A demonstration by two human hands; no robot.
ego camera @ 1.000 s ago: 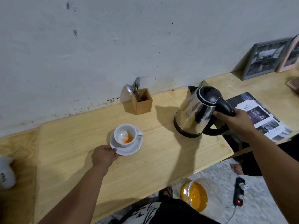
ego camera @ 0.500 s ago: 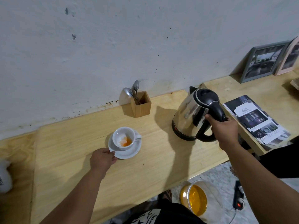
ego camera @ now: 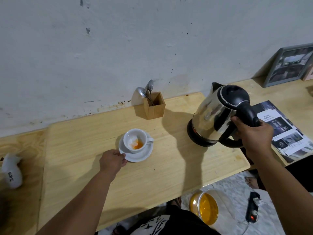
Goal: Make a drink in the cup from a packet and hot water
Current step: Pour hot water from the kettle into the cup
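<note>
The left hand (ego camera: 112,161) pinches the saucer (ego camera: 135,154) under the cup (ego camera: 134,140) of orange powder, while the right hand (ego camera: 254,133) grips the kettle (ego camera: 215,117) handle.

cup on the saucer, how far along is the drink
Done: orange powder lies in the cup, with no water visible. In hand: the right hand grips the kettle handle, kettle tilted, while the left hand holds the saucer rim. Left: pour the water, then probably stir with a spoon from the wooden holder.

Dim, soft shadows falling left; edges warped.
</note>
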